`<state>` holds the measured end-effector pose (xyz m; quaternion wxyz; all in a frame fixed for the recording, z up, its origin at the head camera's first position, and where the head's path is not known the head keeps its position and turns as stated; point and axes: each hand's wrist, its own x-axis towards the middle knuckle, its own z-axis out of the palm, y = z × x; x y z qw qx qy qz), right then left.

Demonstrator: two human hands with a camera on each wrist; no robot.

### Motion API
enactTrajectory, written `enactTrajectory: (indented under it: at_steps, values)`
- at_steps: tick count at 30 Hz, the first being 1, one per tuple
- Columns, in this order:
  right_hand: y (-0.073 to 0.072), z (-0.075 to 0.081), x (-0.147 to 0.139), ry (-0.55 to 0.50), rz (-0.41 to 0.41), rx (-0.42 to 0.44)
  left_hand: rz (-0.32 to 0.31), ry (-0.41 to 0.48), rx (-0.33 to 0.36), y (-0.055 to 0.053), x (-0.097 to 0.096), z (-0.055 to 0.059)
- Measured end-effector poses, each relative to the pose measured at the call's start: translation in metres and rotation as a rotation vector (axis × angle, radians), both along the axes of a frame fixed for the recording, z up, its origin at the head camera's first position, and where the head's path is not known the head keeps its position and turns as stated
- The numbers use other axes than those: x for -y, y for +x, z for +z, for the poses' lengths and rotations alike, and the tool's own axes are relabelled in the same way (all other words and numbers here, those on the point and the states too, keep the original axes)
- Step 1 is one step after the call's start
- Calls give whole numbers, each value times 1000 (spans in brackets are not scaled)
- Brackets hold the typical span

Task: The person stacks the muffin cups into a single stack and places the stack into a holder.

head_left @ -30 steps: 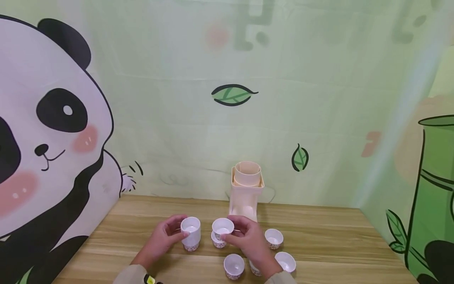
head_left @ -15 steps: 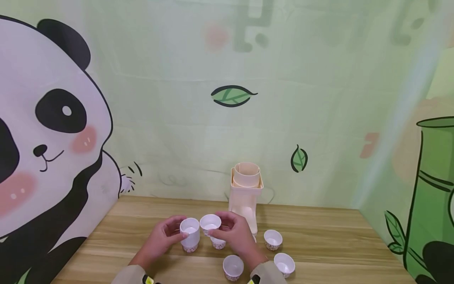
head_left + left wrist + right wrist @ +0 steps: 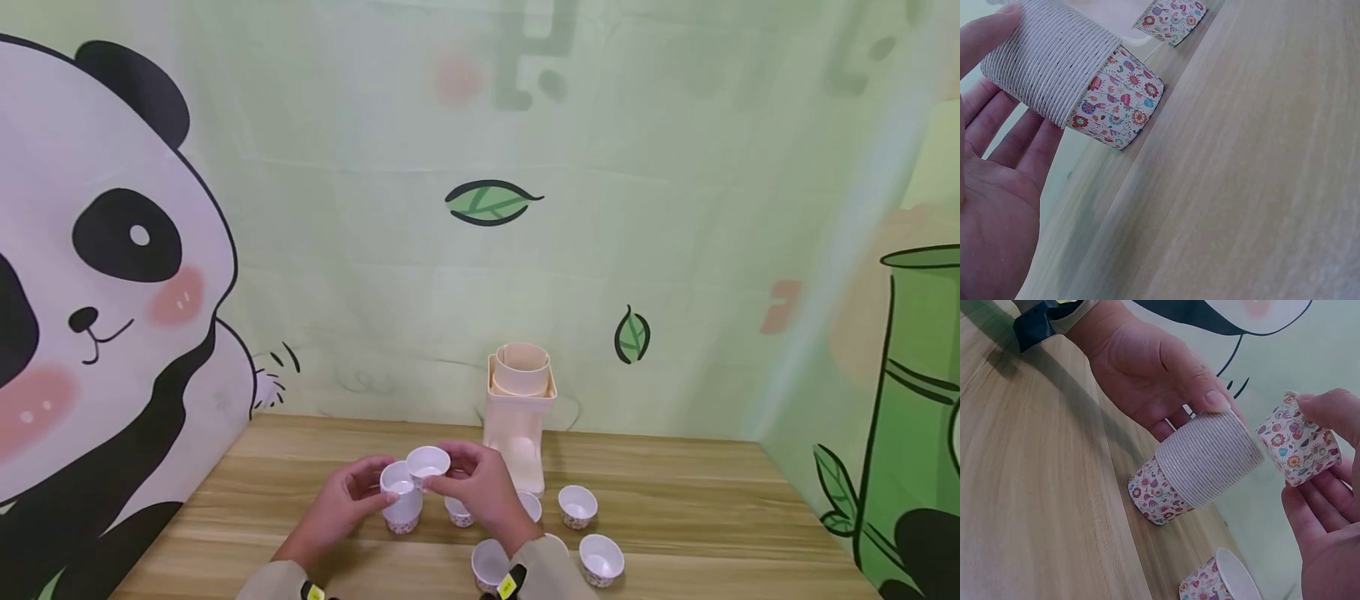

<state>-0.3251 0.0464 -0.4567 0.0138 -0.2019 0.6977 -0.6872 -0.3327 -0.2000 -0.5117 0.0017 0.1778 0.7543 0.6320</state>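
Note:
A tall stack of nested paper cups (image 3: 406, 503) stands upright on the table, white-rimmed with a flower print on the lowest cup. My left hand (image 3: 339, 510) grips the stack from its left side, thumb in front and fingers behind. Between thumb and fingers, my right hand (image 3: 482, 492) pinches a single flower-printed paper cup (image 3: 428, 460). That cup is raised over the right edge of the stack's top in the head view. In the right wrist view the held cup (image 3: 1300, 442) is close to the stack's top rim (image 3: 1241, 434), mouth facing away from it.
Several loose paper cups stand right of the stack, among them one at the right (image 3: 577, 506), one nearer the front (image 3: 601, 560) and one partly behind my right sleeve (image 3: 487, 562). A pale pink stand with a round tube (image 3: 519, 408) is at the table's back.
My right hand has carried its cup leftward, from above another loose cup to the stack's top. My left hand and the stack have stayed in place.

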Motion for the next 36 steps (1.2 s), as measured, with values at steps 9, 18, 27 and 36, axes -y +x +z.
enactTrajectory:
  at_steps: [9, 18, 27, 36]
  values:
    - [-6, 2, 17, 7, 5, -9, 1, -4, -12, 0, 2, 0]
    - [-11, 1, 23, 41, 17, -20, 17, -1, -10, 1, 1, 3]
    - [-12, 0, 26, 36, 42, -11, 2, 4, 9, 0, 2, 1]
    - [-12, -2, 26, 44, 78, -14, -4, 20, 11, -1, 2, 1]
